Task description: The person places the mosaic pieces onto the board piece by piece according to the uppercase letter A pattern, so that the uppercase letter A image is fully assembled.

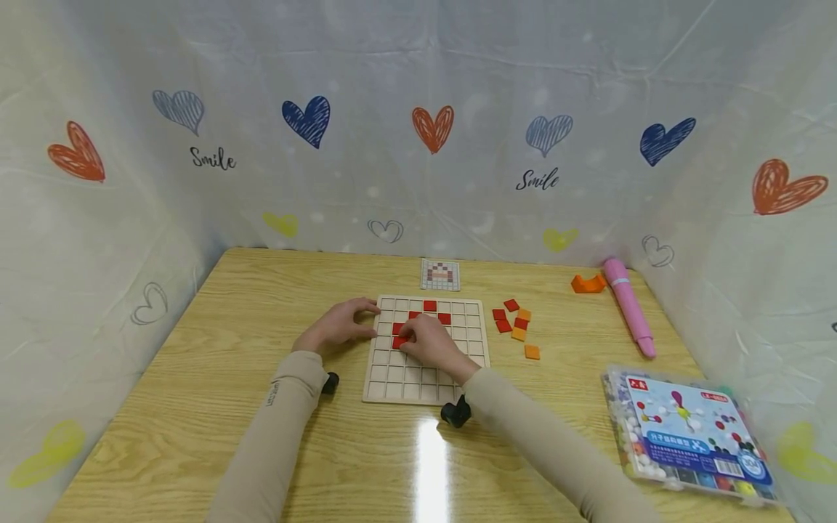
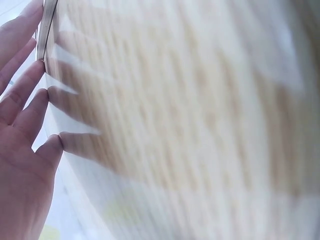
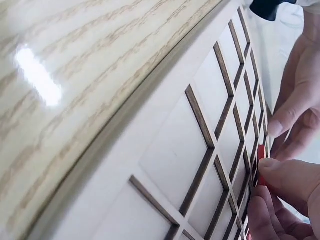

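Note:
A pale wooden grid board (image 1: 392,374) lies on the table, with several red square tiles (image 1: 445,318) set in its upper cells. Over the board's left middle, my right hand (image 1: 431,345) pinches a red tile (image 3: 261,156) between thumb and fingers, low against the grid in the right wrist view. At the board's left edge is my left hand (image 1: 338,325), its fingertips touching the rim. The left wrist view shows those fingers (image 2: 26,97) extended and spread. Some cells are hidden beneath my right hand.
Loose red and orange tiles (image 1: 532,352) lie right of the board. A card with a printed grid pattern (image 1: 440,275) sits behind it. Farther right are an orange curved piece (image 1: 588,284), a pink pen-shaped object (image 1: 629,309) and a clear case of colored beads (image 1: 696,436).

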